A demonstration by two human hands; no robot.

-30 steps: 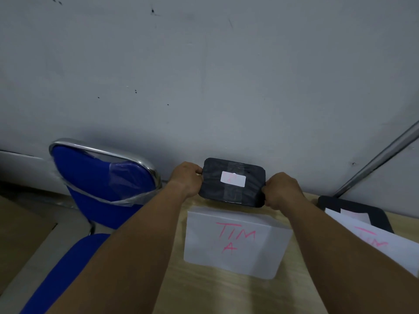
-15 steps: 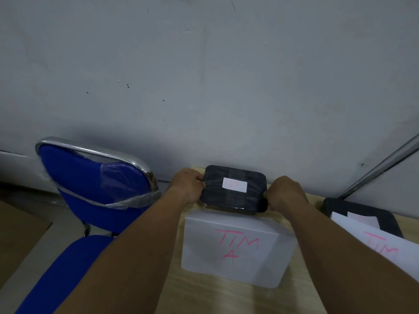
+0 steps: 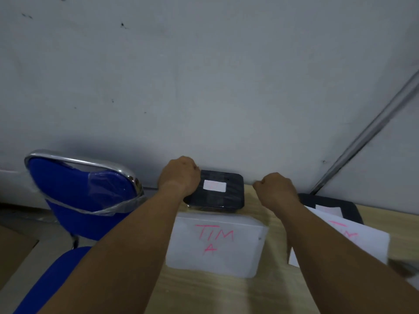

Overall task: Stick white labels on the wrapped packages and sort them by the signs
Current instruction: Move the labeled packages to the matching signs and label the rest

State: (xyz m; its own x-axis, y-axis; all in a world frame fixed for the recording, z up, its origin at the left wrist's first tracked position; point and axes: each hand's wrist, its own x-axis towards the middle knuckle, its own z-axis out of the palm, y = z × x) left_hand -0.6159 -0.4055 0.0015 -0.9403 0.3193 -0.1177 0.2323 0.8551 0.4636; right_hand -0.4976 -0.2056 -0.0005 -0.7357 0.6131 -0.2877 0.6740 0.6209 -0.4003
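Note:
A black wrapped package (image 3: 217, 196) with a white label (image 3: 214, 185) on top lies flat on the wooden table (image 3: 217, 293) against the wall, just behind the white sign reading "TIM A" (image 3: 215, 244). My left hand (image 3: 180, 175) rests on the package's left edge with fingers curled over it. My right hand (image 3: 275, 189) is a loose fist beside the package, a short gap to its right, holding nothing. A second black package (image 3: 347, 206) with a white label lies at the right, partly under another white sign (image 3: 353, 239).
A blue chair with a chrome frame (image 3: 84, 191) stands left of the table. The grey wall (image 3: 204, 87) runs right behind the packages. A metal pole (image 3: 367, 132) leans up to the right.
The package went from being held up in both hands to lying on the table behind the "TIM A" sign. My right hand has let go and moved off to the right.

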